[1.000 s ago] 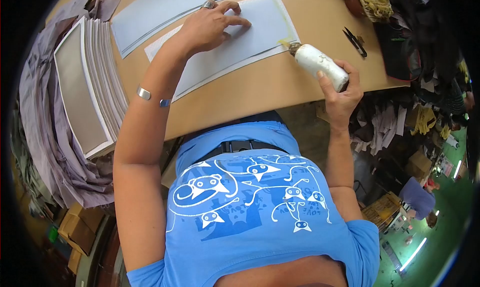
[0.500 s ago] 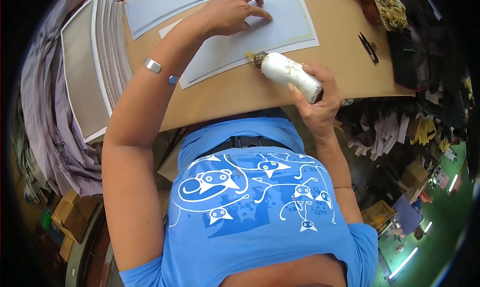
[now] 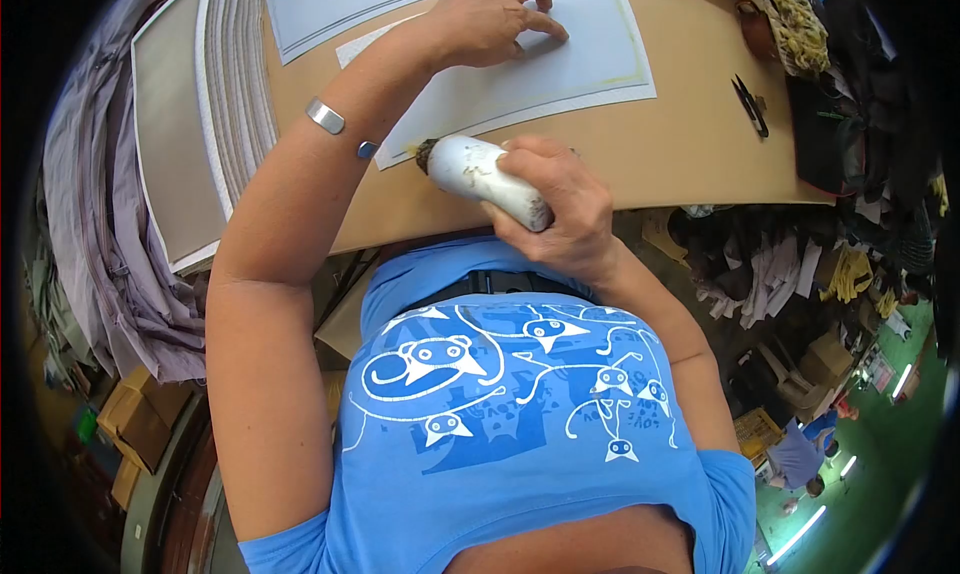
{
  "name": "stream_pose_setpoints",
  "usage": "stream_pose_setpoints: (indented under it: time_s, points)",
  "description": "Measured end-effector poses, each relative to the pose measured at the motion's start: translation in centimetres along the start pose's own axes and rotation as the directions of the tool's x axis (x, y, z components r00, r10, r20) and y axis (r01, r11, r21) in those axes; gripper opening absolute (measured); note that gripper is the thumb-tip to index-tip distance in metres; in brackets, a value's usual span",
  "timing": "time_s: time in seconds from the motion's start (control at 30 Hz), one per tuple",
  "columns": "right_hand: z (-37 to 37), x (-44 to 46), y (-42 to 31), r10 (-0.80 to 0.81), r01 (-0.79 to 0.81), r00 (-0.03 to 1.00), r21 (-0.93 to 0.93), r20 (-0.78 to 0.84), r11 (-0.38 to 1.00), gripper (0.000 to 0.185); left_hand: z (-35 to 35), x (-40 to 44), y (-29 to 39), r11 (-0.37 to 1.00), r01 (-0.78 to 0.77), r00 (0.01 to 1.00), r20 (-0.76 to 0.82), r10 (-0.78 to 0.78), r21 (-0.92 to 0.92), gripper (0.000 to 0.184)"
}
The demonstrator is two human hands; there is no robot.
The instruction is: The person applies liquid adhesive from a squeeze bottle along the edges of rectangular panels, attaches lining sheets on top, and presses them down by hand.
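My right hand [image 3: 570,204] is wrapped round a white glue bottle [image 3: 475,169], tilted with its dark, crusted nozzle toward the left. The nozzle is at the near left corner of a white sheet [image 3: 590,59], and a bit of yellow shows there. A pale blue-grey panel lies on this sheet, with a faint yellowish line along its right and near edges. With fingers spread, my left hand [image 3: 500,22] rests its fingertips on the panel. It wears a ring, and a metal bracelet [image 3: 325,116] sits on the forearm.
A second pale panel [image 3: 330,14] lies behind on the brown table [image 3: 700,164]. At the left stands a stack of grey, white-edged panels [image 3: 180,124] beside draped mauve fabric [image 3: 100,224]. Black thread snips [image 3: 748,106] and a brown pot [image 3: 757,29] are at the right.
My right hand has moved left with the glue bottle, its nozzle passing along the sheet's near edge to the left corner. My left hand stays on the panel.
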State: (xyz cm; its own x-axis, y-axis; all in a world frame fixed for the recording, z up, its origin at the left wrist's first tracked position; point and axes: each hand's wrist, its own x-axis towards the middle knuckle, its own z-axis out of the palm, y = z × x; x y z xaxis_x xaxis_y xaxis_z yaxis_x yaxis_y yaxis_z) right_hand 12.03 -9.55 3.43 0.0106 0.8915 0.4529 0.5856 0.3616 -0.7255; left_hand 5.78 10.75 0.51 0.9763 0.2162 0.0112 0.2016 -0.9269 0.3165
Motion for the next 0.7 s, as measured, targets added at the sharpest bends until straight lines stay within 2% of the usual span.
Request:
stream_pose_setpoints:
  time_s: [0.2, 0.3, 0.33, 0.47, 0.53, 0.57, 0.63, 0.67, 0.7]
  points:
    - [0.1, -0.1, 0.0, 0.028, -0.028, 0.999, 0.018, -0.014, 0.999, 0.047, 0.0, 0.0, 0.1, 1.000, 0.026, 0.999, 0.024, -0.026, -0.010, 0.042]
    - [-1.8, -0.6, 0.5, 0.075, -0.079, 0.994, -0.049, -0.074, 0.996, 0.047, 0.0, 0.1, 0.2, 1.000, 0.025, 0.999, 0.033, -0.025, 0.004, 0.042]
    - [-2.8, -0.8, 0.9, 0.067, -0.077, 0.995, -0.131, -0.080, 0.988, 0.045, -0.3, 0.1, 0.2, 1.000, 0.023, 0.999, 0.045, -0.024, 0.010, 0.043]
    - [-6.0, -2.1, 1.9, 0.185, -0.230, 0.962, -0.230, -0.202, 0.946, 0.042, -0.7, 0.1, 0.4, 0.999, 0.038, 0.996, 0.077, -0.040, 0.028, 0.044]
    - [-7.5, -2.7, 2.4, 0.243, -0.316, 0.934, -0.290, -0.261, 0.903, 0.039, 0.2, -0.1, -0.2, 0.998, -0.001, 1.000, -0.002, 0.001, 0.056, 0.044]
    - [-8.2, -3.0, 2.9, 0.353, -0.420, 0.879, -0.171, -0.321, 0.891, 0.037, 0.7, -0.1, -0.3, 0.997, -0.021, 0.999, -0.042, 0.024, 0.072, 0.044]
    - [-9.2, -3.0, 3.9, 0.558, -0.576, 0.729, 0.083, -0.396, 0.813, 0.034, 0.5, 0.0, 0.3, 0.996, 0.081, 0.996, 0.022, -0.081, 0.029, 0.047]
    - [-9.6, -2.5, 4.1, 0.646, -0.545, 0.655, 0.346, -0.393, 0.763, 0.031, 0.2, 0.1, 0.7, 0.991, 0.131, 0.990, 0.052, -0.131, 0.012, 0.050]
    - [-10.0, -2.2, 4.9, 0.650, -0.498, 0.633, 0.422, -0.420, 0.757, 0.030, 0.2, 0.1, 0.8, 0.991, 0.129, 0.991, 0.035, -0.130, 0.018, 0.050]
